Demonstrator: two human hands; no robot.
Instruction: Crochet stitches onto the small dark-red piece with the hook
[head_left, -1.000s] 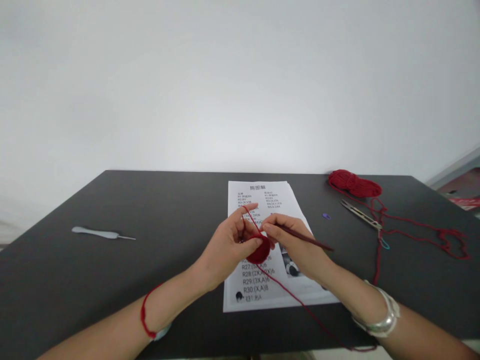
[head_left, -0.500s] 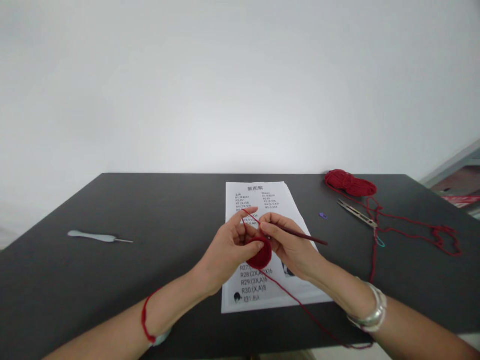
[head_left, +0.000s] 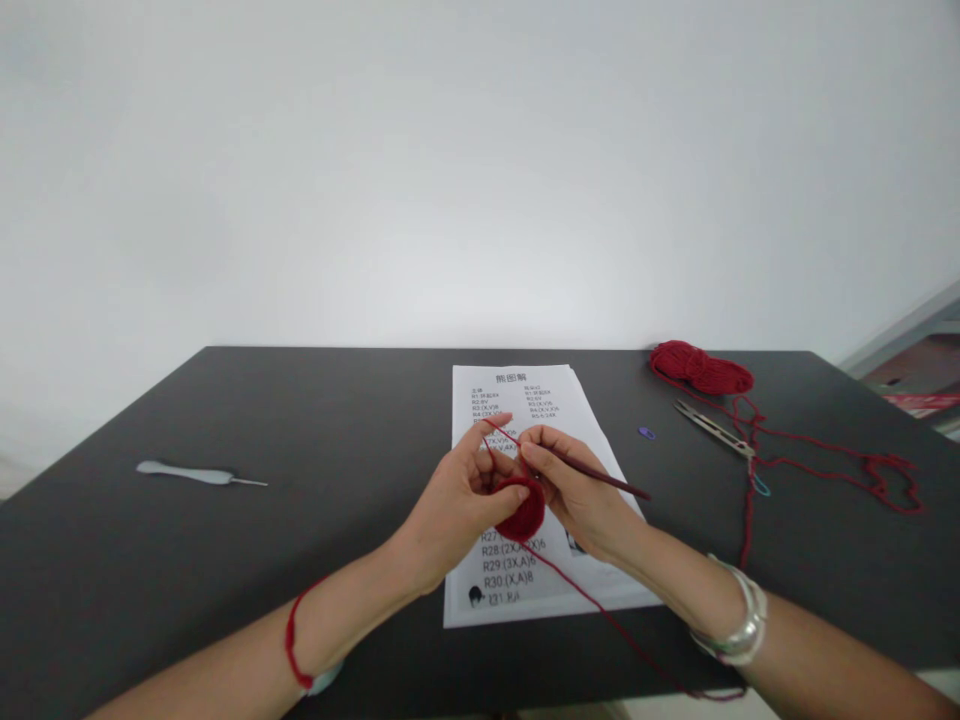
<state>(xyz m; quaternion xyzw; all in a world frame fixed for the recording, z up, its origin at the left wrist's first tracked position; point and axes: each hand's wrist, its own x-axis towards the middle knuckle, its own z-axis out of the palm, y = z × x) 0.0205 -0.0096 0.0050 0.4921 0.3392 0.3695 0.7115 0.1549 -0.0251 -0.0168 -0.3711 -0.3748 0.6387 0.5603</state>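
A small round red crochet piece [head_left: 523,515] is pinched between the thumb and fingers of my left hand [head_left: 457,490]. Red yarn [head_left: 502,431] runs over the raised left index finger and down to the piece. My right hand [head_left: 581,490] is closed on a dark red crochet hook [head_left: 600,473], its shaft pointing out to the right. The hook's tip is hidden by my fingers at the piece's upper edge. From under the piece a yarn tail [head_left: 600,608] trails down to the right, past the table's front edge.
Under my hands lies a printed pattern sheet [head_left: 461,610] on the dark table [head_left: 337,420]. To the right are a red yarn skein [head_left: 701,369], thread snips [head_left: 712,428], loose yarn and a purple stitch marker [head_left: 646,433]. A pale-handled hook [head_left: 199,474] lies at left.
The crochet hook has shifted slightly, its rear end now a little lower and further left. Both hands keep their hold, and the yarn stays over my left index finger.
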